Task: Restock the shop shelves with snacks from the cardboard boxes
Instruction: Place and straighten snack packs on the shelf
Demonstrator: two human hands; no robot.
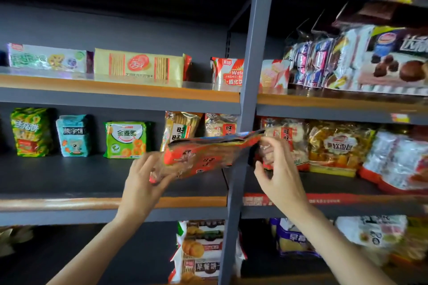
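Both hands are up in front of the middle shelf [111, 202], holding a red snack bag [208, 156] between them. The bag lies nearly flat and tilted, its right end higher, and it crosses in front of the grey upright post [251, 71] that divides the two bays. The left hand [143, 183] has its grip closed on the bag's lower left end, fingers curled under it and thumb on top. The right hand [279, 176] pinches the bag's upper right corner between fingertips and thumb, its grip clamped on that edge.

The bag is in the air, just ahead of the shelf and not resting on it. Behind it stand two similar rice cracker bags [183, 127] upright at the back of the left bay, with more of the same kind [286, 139] just past the post in the right bay. Further left on the same shelf are three small packs, well apart from one another: a green and yellow pack [31, 132], a teal pack [74, 135] and a green and white pack [126, 140].

On the shelf above lie a long yellow cracker pack [139, 67] and a red wafer pack [228, 71]. To the right of the post, a yellow bread bag [338, 148] stands beside the cracker bags. Below, breakfast biscuit packs [203, 250] are stacked near the post.
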